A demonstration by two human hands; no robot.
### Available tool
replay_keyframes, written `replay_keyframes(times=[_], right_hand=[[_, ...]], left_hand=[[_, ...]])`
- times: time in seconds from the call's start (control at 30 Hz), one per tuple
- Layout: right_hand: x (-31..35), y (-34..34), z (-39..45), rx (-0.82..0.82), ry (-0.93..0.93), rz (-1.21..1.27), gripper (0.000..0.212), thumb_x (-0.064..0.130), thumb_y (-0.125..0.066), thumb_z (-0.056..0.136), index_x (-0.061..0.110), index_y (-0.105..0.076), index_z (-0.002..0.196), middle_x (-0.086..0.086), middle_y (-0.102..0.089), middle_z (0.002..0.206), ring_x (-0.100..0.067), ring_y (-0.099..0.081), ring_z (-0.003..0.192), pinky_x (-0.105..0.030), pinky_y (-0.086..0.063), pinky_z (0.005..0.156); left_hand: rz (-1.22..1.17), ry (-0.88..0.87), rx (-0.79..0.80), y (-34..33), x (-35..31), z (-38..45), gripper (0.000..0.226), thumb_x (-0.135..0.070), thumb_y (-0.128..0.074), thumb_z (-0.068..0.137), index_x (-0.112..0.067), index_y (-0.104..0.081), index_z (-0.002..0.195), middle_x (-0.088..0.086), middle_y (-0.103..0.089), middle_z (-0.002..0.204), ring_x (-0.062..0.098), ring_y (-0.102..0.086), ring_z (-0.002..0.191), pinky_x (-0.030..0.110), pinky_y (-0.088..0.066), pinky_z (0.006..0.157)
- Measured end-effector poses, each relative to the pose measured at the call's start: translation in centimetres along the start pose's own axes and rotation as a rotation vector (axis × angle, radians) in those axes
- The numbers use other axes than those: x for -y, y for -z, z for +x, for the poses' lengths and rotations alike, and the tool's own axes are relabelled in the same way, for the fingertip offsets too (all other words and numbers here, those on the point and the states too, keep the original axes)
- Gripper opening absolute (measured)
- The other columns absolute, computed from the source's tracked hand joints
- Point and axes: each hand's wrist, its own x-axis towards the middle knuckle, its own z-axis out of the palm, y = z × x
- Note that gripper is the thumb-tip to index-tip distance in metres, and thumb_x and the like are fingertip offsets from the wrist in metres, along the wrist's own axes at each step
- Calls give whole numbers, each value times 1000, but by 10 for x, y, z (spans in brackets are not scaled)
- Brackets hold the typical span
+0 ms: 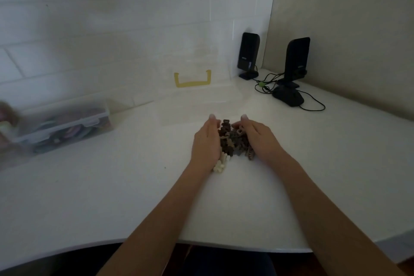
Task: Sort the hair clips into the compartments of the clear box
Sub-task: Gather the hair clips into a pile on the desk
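tabletop (112, 197) | left hand (207, 141), right hand (259, 138) cupped, unclenched, around hair clips (233, 139) | clear box (197, 96) behind, lid up | lidded box (65, 125) holds colourful items

A white table (112, 197) with a curved front edge carries a heap of brown and cream hair clips (233, 141). Behind them lies an open clear box (201, 105) with a yellow latch. A lidded container (67, 127) sits far left; two black speakers (248, 56) stand in the back corner.

We see a dim, grey picture. The white table (112, 186) looks dull and soft. The box on the left (65, 127) is very blurry. Straight lines bend near the edges. Nothing shines.
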Motion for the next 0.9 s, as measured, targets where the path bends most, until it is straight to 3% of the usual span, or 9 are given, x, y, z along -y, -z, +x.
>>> replay_keyframes(times=[0.13,0.23,0.33,0.43,0.5,0.57,0.67,0.73,0.9], right_hand=[[3,4,13,-100,22,104,54,47,-22,98,17,-63,115,3,-64,116,-9,-56,104,-16,-37,83],[2,3,25,105,1,0,60,59,-21,94,21,-55,126,3,-56,131,-10,-47,120,-25,-30,98],[4,0,25,282,-28,-99,79,80,-13,78,33,-50,130,6,-47,140,-15,-39,131,-40,-20,113],[6,1,11,351,14,-64,79,82,-12,76,35,-58,119,8,-56,131,-12,-48,122,-40,-28,111],[7,1,-3,330,30,-40,76,82,-13,76,36,-61,113,10,-59,126,-10,-51,117,-38,-32,108],[9,-1,-13,304,38,-8,71,77,-14,81,35,-62,113,9,-61,123,-10,-53,115,-36,-33,106],[14,1,-26,272,26,43,64,62,-15,92,28,-63,116,4,-62,122,-11,-53,113,-28,-34,97],[15,5,-34,172,-6,80,60,56,-18,95,22,-62,119,1,-60,125,-12,-52,113,-26,-32,94],[9,12,-58,-34,-94,15,54,46,-22,98,10,-54,122,-8,-59,122,-21,-52,108,-27,-32,87]], left_hand=[[-39,13,-191,6,0,-30,42,-41,-21,100,-26,-59,94,-11,-55,96,12,-48,113,32,-34,104],[61,-82,-144,4,-3,-43,31,-30,-20,102,-38,-44,84,-22,-45,92,12,-38,125,30,-13,115],[-110,-97,-40,5,2,-38,39,-16,-18,97,1,-45,120,27,-57,118,46,-45,122,57,-21,111],[105,-204,112,-6,30,-28,46,-4,-26,79,10,-32,122,47,-56,104,63,-57,92,77,-36,77],[128,-125,85,-3,17,-35,49,-8,-23,84,14,-32,128,43,-52,117,61,-51,107,72,-34,92],[-92,-6,22,-2,-2,-41,47,-21,-18,100,3,-36,137,15,-46,135,40,-37,131,49,-20,114],[33,-23,-18,-1,-7,-48,38,-43,-16,100,-29,-51,106,-19,-50,103,6,-50,102,26,-34,93],[-21,19,-11,2,-10,-46,35,-46,-16,99,-33,-48,101,-14,-54,98,3,-52,91,24,-34,81],[-70,24,-66,9,-6,-31,48,-43,-20,100,-17,-52,126,1,-53,131,13,-46,118,27,-30,101]])
